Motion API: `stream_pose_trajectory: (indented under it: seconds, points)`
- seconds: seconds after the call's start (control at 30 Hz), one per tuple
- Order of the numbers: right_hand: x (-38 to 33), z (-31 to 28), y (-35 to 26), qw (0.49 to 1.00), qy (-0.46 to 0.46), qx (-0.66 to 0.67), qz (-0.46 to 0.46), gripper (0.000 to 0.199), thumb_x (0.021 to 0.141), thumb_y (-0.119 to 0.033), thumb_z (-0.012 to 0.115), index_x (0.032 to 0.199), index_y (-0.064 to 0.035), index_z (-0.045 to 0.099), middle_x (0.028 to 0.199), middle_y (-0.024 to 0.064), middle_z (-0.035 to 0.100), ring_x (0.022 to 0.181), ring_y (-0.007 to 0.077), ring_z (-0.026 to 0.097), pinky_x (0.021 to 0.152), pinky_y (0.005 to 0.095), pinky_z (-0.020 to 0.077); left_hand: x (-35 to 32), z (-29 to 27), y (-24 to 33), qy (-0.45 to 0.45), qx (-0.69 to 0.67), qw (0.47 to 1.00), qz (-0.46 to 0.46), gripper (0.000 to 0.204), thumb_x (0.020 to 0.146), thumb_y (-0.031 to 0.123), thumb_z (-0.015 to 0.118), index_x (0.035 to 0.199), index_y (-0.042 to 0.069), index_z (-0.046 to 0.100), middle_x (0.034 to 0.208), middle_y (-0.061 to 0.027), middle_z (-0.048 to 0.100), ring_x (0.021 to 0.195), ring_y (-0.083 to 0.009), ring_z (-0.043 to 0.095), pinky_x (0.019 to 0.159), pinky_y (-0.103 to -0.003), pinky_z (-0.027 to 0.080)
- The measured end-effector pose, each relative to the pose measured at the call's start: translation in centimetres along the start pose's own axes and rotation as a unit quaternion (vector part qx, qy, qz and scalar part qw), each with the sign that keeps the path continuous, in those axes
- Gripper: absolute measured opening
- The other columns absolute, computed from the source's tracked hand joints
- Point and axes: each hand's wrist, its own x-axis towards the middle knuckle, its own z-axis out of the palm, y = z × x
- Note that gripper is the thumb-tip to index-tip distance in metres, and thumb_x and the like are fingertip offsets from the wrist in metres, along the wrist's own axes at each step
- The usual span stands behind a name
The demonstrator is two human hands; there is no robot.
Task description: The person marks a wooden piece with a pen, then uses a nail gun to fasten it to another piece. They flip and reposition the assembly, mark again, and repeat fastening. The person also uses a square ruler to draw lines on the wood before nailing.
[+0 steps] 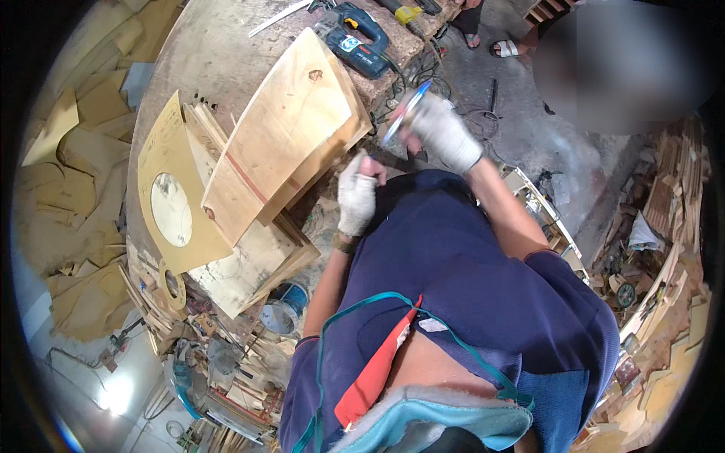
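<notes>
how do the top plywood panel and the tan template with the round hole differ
The plywood panel is pale bare wood with a knot and a reddish line, lying tilted on top of the stack. The tan template is thinner and yellower, lies flatter beneath it, and has a large round hole cut through. Both are flat sheets with curved edges on the same workbench. The gloved left hand and right hand, with a blurred blue tool, touch neither.

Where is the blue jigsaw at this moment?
In the head view, the blue jigsaw lies at the top centre on the workbench, just beyond the wooden boards.
</notes>
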Motion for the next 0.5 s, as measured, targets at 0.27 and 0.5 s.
stream_pose_trajectory:
  seconds: [0.27, 0.5]
  points:
    - [7.6, -7.0, -3.9, 0.952, 0.187, -0.103, -0.221, 0.017, 0.099, -0.019, 0.067, 0.106, -0.0032, 0.071, 0.084, 0.0037, 0.071, 0.070, 0.0084, 0.065, 0.063, 0.0247, 0.0525, 0.2, -4.3, -1.6, 0.114, 0.506, 0.847, 0.119, 0.039, 0.079, 0.034, 0.081, 0.093, 0.002, 0.063, 0.093, -0.0144, 0.063, 0.087, -0.0371, 0.061, 0.081, -0.046, 0.051]
    - [12.6, -0.1, 2.4, 0.921, 0.186, -0.238, -0.245, 0.020, 0.089, -0.016, 0.071, 0.108, -0.0099, 0.073, 0.089, 0.0138, 0.074, 0.077, 0.0205, 0.072, 0.073, 0.0320, 0.0562, 3.7, -3.6, -3.5, 0.177, 0.571, 0.786, 0.157, 0.038, 0.073, 0.030, 0.080, 0.097, 0.006, 0.063, 0.103, -0.0135, 0.062, 0.102, -0.0377, 0.059, 0.088, -0.049, 0.048]
